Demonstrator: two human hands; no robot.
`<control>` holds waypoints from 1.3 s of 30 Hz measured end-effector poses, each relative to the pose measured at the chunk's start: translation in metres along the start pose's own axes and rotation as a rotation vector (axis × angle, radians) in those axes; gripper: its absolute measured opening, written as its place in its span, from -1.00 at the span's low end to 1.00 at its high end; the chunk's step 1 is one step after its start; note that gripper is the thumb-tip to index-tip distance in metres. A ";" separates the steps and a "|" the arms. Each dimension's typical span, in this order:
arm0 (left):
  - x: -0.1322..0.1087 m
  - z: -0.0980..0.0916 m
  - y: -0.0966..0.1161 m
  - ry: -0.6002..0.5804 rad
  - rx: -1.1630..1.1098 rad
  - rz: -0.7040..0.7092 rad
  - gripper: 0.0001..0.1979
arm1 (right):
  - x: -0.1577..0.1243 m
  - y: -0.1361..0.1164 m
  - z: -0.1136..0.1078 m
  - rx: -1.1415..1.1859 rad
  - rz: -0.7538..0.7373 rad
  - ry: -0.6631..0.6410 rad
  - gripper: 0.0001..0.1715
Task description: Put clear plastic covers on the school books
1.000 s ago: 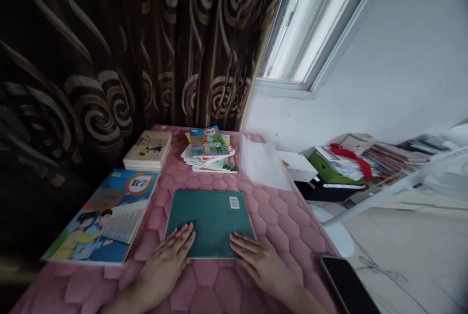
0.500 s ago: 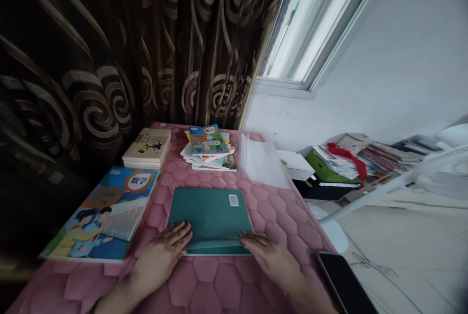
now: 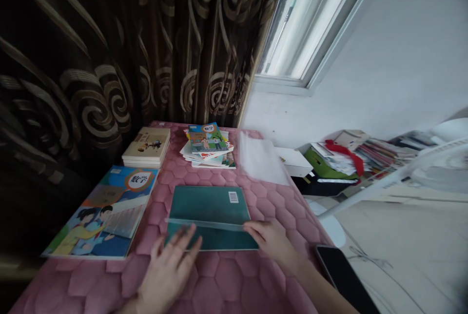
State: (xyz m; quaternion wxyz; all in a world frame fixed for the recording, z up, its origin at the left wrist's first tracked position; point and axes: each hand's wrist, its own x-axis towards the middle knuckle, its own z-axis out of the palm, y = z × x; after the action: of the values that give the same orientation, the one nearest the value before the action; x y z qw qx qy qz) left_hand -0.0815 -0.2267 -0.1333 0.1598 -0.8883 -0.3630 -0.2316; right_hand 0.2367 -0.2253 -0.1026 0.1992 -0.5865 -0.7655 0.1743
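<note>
A green book [image 3: 208,202] with a white barcode label lies flat in front of me. Across its lower part runs the edge of a clear plastic book cover [image 3: 215,225], lifted a little off the surface. My right hand [image 3: 268,238] pinches that edge at the right end, thumb and fingers together. Over the lower left corner of the book hovers my left hand [image 3: 171,260], fingers spread and slightly blurred; whether it touches the plastic I cannot tell.
A large maths textbook [image 3: 106,216] lies at left, below a stack of beige books [image 3: 148,146]. Behind the green book are a pile of booklets [image 3: 208,143] and clear plastic sheets [image 3: 261,158]. A phone [image 3: 343,275] sits at the right edge of the pink quilted surface [image 3: 226,280].
Both hands were pressing the book's sides. Now my right hand has lifted the plastic edge away from the near side, and my left hand has spread its fingers and moved slightly nearer me.
</note>
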 end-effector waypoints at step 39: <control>0.037 0.054 0.047 -0.051 0.105 0.462 -0.63 | 0.223 0.035 -0.066 -0.267 0.323 0.402 -0.70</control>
State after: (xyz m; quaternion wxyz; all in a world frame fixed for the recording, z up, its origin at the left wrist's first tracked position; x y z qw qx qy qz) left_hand -0.0084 -0.2132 -0.1648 0.2454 -0.9437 -0.1658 -0.1473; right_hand 0.2471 0.0016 -0.0408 0.2377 -0.7445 -0.6236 -0.0186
